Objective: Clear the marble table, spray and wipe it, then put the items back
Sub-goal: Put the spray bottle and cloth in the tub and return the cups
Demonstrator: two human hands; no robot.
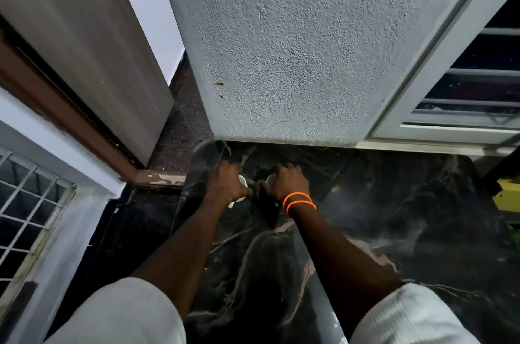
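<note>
Over the marble table (365,202), both hands (arms outstretched) grip white objects.

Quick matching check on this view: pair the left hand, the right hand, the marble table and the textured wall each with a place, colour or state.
Things:
1. left hand
2. right hand
3. marble table
4. textured wall

Descriptions:
A. pale grey, rising behind the table
B. black with pale veins
C. orange beaded bracelets at the wrist
D. bare wrist, over a small white object at the table's left edge

Pairs: 1-D, 2-C, 3-B, 4-A
</note>
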